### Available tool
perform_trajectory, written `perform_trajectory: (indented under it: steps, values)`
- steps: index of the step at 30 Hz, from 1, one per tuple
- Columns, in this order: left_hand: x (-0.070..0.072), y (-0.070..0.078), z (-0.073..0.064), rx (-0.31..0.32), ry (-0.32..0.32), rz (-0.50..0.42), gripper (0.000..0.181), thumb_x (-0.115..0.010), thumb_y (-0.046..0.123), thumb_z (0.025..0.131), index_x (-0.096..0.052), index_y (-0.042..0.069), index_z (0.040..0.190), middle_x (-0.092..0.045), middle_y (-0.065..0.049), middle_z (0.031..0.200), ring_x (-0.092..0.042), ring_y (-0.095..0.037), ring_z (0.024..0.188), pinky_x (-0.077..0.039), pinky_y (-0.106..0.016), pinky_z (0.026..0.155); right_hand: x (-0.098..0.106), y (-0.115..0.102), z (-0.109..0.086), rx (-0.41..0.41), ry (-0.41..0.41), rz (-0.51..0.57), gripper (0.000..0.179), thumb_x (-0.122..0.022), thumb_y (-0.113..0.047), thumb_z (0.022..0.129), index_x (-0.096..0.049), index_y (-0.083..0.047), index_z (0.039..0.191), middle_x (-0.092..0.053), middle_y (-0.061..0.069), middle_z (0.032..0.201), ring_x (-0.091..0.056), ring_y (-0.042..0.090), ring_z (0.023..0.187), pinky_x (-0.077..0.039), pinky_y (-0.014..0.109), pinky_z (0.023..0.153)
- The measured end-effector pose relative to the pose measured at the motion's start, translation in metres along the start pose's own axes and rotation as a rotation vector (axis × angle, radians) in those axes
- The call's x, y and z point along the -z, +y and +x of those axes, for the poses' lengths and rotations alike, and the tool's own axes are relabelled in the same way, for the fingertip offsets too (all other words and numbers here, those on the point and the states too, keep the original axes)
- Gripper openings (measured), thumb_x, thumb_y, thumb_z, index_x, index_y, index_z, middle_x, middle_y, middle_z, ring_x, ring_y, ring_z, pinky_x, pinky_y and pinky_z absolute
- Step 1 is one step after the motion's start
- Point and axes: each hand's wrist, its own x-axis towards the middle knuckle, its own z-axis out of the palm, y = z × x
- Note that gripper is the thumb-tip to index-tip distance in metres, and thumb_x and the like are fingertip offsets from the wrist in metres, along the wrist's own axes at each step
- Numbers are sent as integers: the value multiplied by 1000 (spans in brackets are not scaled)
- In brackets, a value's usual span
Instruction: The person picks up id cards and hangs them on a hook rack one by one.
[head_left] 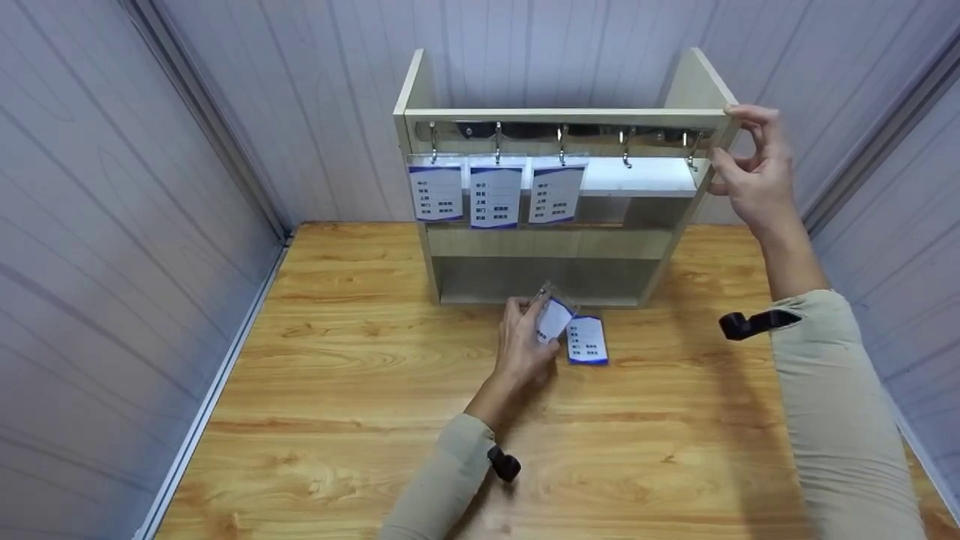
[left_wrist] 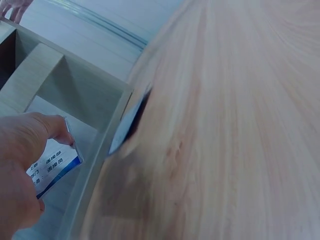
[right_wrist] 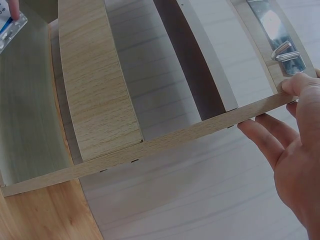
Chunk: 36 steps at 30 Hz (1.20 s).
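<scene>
My left hand (head_left: 517, 343) pinches a white and blue ID badge (head_left: 553, 321) in a clear sleeve, low in front of the wooden rack (head_left: 551, 244). In the left wrist view, the thumb crosses the face of this badge (left_wrist: 52, 167), covering part of its print. Another badge (head_left: 587, 341) lies on the table just right of that hand. My right hand (head_left: 761, 176) grips the rack's right side panel near its top front corner. From hooks on the metal strip hang three badges: one at the left end (head_left: 436, 191), a second (head_left: 495, 196) and a third (head_left: 556, 193).
Two more metal hooks, one right of the middle (head_left: 627, 146) and one near the right panel (head_left: 691, 150), project from the strip. The rack stands on a wood-grain table (head_left: 337, 390) toward the back wall (head_left: 540, 52). Pale panels rise on both sides.
</scene>
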Motion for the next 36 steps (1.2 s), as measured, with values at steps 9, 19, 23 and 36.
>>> perform_trajectory:
  steps: [9,19,23,36]
  values:
    - [19,33,-2,-54,-6,-35,83,-94,3,78,-65,13,155,-59,-18,132,-65,-30,114,-59,-46,100,-2,1,1,15,3,-20,47,-63,5,103,-59,-12,147,-56,5,145,-77,14,82,-63,21,56]
    - [24,49,3,-65,-3,-134,84,-91,1,79,-61,18,155,-58,-14,123,-60,-21,104,-55,-34,91,-2,1,1,8,6,-25,47,-65,4,104,-58,-12,148,-56,4,146,-78,13,86,-64,22,57]
    - [24,53,6,-76,3,-155,83,-90,2,79,-59,17,154,-59,-15,123,-61,-22,103,-56,-33,90,-2,0,1,9,6,-18,47,-65,4,103,-59,-12,147,-56,4,146,-78,14,87,-64,22,58]
    - [24,70,17,-101,36,-247,83,-90,2,79,-54,15,153,-64,-17,134,-64,-27,114,-60,-33,95,-1,1,1,13,11,-19,48,-65,5,103,-60,-13,147,-56,5,147,-78,16,88,-64,23,58]
